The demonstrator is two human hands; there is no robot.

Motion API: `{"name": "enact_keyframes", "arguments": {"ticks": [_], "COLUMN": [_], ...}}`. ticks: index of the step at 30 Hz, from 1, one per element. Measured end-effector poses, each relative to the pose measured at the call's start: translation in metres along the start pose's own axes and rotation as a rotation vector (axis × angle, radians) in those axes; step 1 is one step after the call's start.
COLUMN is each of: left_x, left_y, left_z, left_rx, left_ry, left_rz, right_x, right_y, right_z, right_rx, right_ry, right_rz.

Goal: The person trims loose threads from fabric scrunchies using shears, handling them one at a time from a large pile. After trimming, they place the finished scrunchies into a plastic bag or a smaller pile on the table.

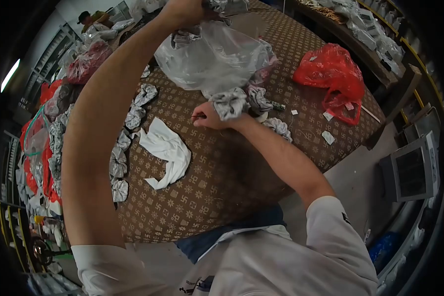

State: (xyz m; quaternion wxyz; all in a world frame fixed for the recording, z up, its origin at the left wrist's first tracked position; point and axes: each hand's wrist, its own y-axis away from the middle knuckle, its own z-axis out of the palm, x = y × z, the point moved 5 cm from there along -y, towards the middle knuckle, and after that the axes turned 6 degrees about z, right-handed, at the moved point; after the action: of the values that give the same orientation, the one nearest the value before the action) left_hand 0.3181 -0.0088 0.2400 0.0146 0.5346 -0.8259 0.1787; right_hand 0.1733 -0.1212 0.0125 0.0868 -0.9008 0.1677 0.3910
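Note:
My left hand (185, 9) is raised at the top of the view and grips the mouth of a clear plastic bag (212, 59) that hangs over the brown patterned table (217, 182). Grey patterned fabric pieces show inside the bag. My right hand (208, 116) is below the bag, shut on a grey patterned scrunchie (230, 102) at the bag's lower edge. More grey scrunchies (259, 98) lie just right of that hand. A white cloth (165, 150) lies on the table to the left of my right hand.
A line of grey scrunchies (119, 163) runs along the table's left edge. A red plastic bag (333, 74) lies at the right, with small white paper scraps (327, 137) near it. Bags of fabric pile at the left. A person (91, 19) sits far back.

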Motion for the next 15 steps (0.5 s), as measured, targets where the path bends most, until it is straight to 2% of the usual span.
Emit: {"name": "enact_keyframes", "arguments": {"ticks": [1,3,4,5,7,8,9,12,13,14,15], "left_x": [-0.002,-0.01,-0.025,-0.04,-0.051,-0.055,-0.048,0.055,0.054,0.05,0.048], "left_y": [0.007,0.001,0.003,0.009,0.032,0.043,0.056,0.133,0.14,0.162,0.187], "left_z": [-0.002,-0.019,-0.032,-0.036,-0.041,-0.043,-0.045,0.005,0.0,0.021,0.049], "left_rx": [0.003,0.007,0.011,0.019,0.024,0.027,0.027,0.025,0.03,-0.045,-0.121], "left_ry": [-0.03,-0.086,-0.113,-0.14,-0.191,-0.219,-0.249,-0.341,-0.375,-0.293,-0.208], "left_rz": [0.003,0.008,0.008,0.002,-0.021,-0.034,-0.046,-0.08,-0.093,-0.189,-0.278], "right_x": [0.001,0.01,0.014,0.023,-0.006,-0.017,-0.021,-0.03,-0.043,-0.033,-0.039], "right_y": [-0.008,-0.018,-0.022,-0.023,-0.006,0.001,0.007,0.042,0.057,0.062,0.069], "right_z": [-0.006,-0.023,-0.023,-0.021,-0.017,-0.008,-0.002,0.01,0.01,0.019,0.015], "right_rx": [0.051,-0.054,-0.09,-0.096,-0.167,-0.332,-0.341,-0.482,-0.553,-0.624,-0.627], "right_ry": [0.068,0.022,-0.134,-0.127,-0.007,0.056,0.056,0.108,0.173,0.15,0.153], "right_rz": [-0.039,0.006,-0.048,-0.049,-0.22,-0.118,-0.123,0.039,0.095,0.24,0.237]}}
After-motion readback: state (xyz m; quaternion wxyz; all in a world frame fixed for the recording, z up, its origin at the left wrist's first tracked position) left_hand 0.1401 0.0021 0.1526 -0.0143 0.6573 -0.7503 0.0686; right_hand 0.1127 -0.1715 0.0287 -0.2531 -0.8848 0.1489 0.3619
